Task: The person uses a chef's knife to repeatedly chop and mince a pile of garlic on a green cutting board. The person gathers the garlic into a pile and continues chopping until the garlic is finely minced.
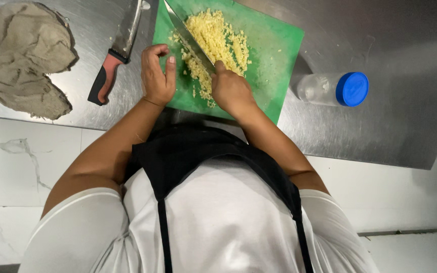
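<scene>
From the head camera, the right hand (231, 91) has its fingers wrapped round the handle of a chef's knife (188, 38), whose blade lies across a heap of minced pale-yellow garlic (216, 43) on a green cutting board (274, 45). The left hand (157, 76) rests loosely curled at the board's edge, holding nothing. On the steel tabletop (395, 121) lie a red-and-black-handled knife (115, 55), a crumpled grey cloth (21, 55) and a blue-lidded clear jar (335, 89).
</scene>
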